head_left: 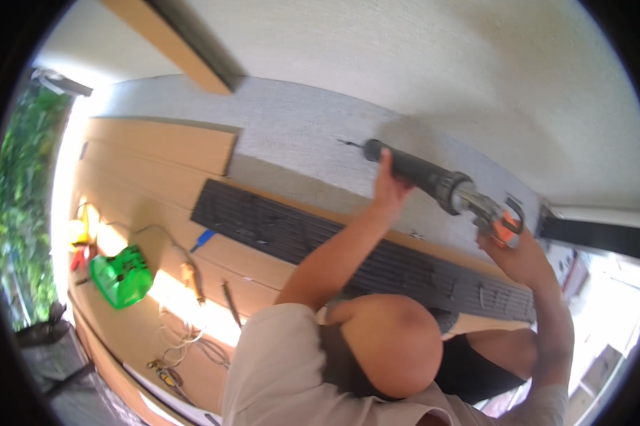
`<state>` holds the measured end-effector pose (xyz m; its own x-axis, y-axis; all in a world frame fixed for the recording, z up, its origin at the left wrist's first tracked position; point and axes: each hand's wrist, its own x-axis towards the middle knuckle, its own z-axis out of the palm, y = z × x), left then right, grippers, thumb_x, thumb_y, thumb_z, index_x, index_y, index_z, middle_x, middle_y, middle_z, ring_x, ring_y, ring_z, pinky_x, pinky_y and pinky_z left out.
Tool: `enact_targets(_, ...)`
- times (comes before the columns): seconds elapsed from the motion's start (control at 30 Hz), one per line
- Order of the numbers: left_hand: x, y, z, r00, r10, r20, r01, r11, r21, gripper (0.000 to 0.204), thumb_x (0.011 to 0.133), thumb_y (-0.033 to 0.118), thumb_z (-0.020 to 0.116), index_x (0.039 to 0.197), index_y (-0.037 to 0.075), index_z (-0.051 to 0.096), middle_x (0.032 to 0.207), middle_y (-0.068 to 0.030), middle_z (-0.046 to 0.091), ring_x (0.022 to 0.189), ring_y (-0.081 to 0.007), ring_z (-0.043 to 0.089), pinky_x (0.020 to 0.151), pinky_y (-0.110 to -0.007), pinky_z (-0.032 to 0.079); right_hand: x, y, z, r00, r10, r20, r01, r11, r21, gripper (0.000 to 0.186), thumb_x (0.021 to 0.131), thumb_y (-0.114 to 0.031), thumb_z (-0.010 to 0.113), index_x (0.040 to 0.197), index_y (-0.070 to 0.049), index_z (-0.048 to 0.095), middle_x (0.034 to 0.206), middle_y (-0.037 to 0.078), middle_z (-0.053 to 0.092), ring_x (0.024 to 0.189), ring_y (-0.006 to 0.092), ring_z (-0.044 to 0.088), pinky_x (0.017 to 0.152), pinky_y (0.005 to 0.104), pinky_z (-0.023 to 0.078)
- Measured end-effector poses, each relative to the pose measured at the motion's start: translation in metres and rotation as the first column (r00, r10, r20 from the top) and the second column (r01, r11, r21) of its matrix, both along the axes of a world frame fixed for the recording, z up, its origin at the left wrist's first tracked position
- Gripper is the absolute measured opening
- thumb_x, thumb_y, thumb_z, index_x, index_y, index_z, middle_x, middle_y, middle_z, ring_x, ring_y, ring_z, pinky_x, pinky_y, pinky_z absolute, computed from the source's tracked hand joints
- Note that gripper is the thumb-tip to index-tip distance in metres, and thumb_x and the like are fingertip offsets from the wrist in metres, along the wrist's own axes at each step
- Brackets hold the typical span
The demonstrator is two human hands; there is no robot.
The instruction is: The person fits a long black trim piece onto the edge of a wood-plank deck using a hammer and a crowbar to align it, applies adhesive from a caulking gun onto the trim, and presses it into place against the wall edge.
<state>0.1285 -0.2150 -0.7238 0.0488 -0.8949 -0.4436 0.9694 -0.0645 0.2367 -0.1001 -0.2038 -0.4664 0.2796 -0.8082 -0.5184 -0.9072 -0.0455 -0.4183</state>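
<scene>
A dark-barrelled caulking gun (420, 172) is held raised in front of the wall, tilted with its thin nozzle toward the upper left. My left hand (392, 186) supports the barrel near its nozzle end, thumb up along the near side. At the rear, my right hand (510, 248) is wrapped around the orange handle; some fingers are hidden. Below the gun lies a long dark ribbed panel (291, 231), running from the middle left toward the right. Pale marks show on the panel's right part. My bent knee (394, 344) is close to its near edge.
Cardboard sheets (156, 145) cover the floor on the left. On them lie a green plastic case (123, 277), a blue-handled tool (204, 239), an orange corded tool (190, 278) and coiled cables (181, 332). A brown board (174, 44) leans at the upper left.
</scene>
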Motion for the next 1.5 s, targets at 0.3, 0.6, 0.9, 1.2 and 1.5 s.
enact_targets(0.3, 0.007, 0.004, 0.026, 0.999, -0.041, 0.02, 0.039, 0.994, 0.098, 0.057, 0.093, 0.065, 0.06, 0.116, 0.013, 0.06, 0.11, -0.0043, 0.068, 0.101, -0.0205, 0.065, 0.089, -0.035, 0.052, 0.024, 0.0, 0.027, 0.854, -0.148, 0.499, 0.025, 0.969, 0.245, 0.032, 0.089, -0.014, 0.071, 0.115, 0.002, 0.06, 0.093, 0.01, 0.067, 0.083, 0.0198, 0.067, 0.076, 0.0346, 0.054)
enact_targets(0.6, 0.015, 0.031, 0.143, 1.0, 0.007, -0.027, -0.017, 0.914, -0.404, 0.043, 0.103, 0.045, 0.055, 0.125, 0.008, 0.059, 0.119, -0.0067, 0.068, 0.112, -0.0198, 0.064, 0.101, -0.037, 0.051, 0.025, -0.006, -0.004, 0.477, -0.269, 0.837, -0.164, 0.908, 0.385, 0.086, 0.09, -0.064, 0.063, 0.135, 0.007, 0.049, 0.108, 0.016, 0.065, 0.095, 0.0294, 0.069, 0.089, 0.045, 0.056)
enact_targets(0.9, 0.064, 0.046, 0.176, 0.929, 0.263, 0.26, -0.187, 0.94, -0.284, 0.039, 0.102, 0.039, 0.059, 0.121, 0.004, 0.058, 0.116, -0.0111, 0.068, 0.112, -0.0261, 0.066, 0.099, -0.041, 0.054, 0.053, 0.005, -0.053, 0.203, -0.64, 0.741, -0.36, 0.655, 0.664, 0.098, 0.094, -0.081, 0.021, 0.147, -0.002, 0.044, 0.132, 0.017, 0.058, 0.124, 0.0321, 0.057, 0.11, 0.0495, 0.042)
enact_targets(1.2, 0.26, 0.168, 0.202, 0.542, 0.38, 0.749, -0.469, 0.877, -0.106, 0.026, 0.098, 0.028, 0.064, 0.111, 0.007, 0.058, 0.099, -0.0064, 0.064, 0.094, -0.0215, 0.065, 0.085, -0.041, 0.056, 0.041, 0.017, -0.082, 0.821, 0.277, 0.499, -0.529, 0.696, 0.485, 0.047, 0.102, -0.031, 0.059, 0.139, -0.001, 0.055, 0.132, 0.016, 0.063, 0.121, 0.025, 0.06, 0.105, 0.0385, 0.047)
enact_targets(1.5, 0.304, 0.395, 0.184, -0.12, -0.421, 0.899, -0.771, 0.61, 0.182, 0.054, 0.087, 0.033, 0.078, 0.121, -0.001, 0.052, 0.093, -0.0087, 0.063, 0.08, -0.0158, 0.061, 0.07, -0.032, 0.051, 0.001, -0.006, -0.098, 0.901, 0.241, 0.36, -0.381, 0.837, 0.393, 0.045, 0.101, -0.027, 0.06, 0.136, 0.001, 0.055, 0.122, 0.016, 0.068, 0.116, 0.0254, 0.064, 0.102, 0.0371, 0.048)
